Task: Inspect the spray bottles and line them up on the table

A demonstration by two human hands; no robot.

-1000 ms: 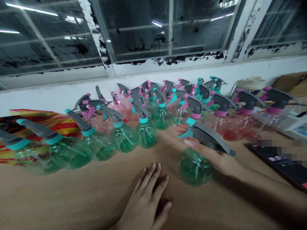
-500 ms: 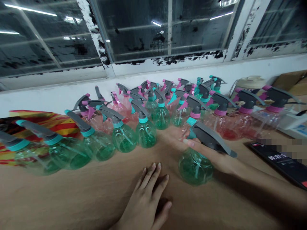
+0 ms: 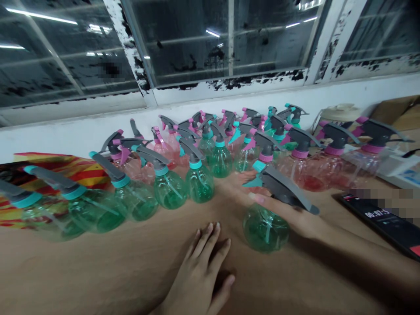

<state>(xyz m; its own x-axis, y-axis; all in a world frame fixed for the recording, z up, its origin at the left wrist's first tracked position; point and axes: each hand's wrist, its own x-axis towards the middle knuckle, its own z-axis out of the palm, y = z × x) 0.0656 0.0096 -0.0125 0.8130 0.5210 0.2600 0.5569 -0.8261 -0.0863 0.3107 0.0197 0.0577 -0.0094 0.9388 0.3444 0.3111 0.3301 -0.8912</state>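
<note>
My right hand (image 3: 292, 214) is wrapped around the neck of a green spray bottle (image 3: 267, 232), just under its grey head. The bottle stands upright on the wooden table (image 3: 108, 275). Its turquoise trigger sticks out forward, and my thumb shows along the near side while the other fingers are partly hidden behind the bottle. Flat on the tabletop lies my left hand (image 3: 201, 271), fingers stretched out, to the left of that bottle and touching no bottle. Closest behind it is another green spray bottle (image 3: 200, 181) with a turquoise collar.
A row of green bottles (image 3: 98, 210) runs along the left, by a red and yellow sheet (image 3: 88, 175). Pink bottles (image 3: 315, 175) stand at the right, and several more crowd the wall. A phone (image 3: 377, 218) showing a timer lies right; a pale lidded container (image 3: 339, 111) stands behind.
The held bottle's trigger has swung outward from its neck, and the bottle with my right hand has shifted very slightly left. My left hand has stayed in place.
</note>
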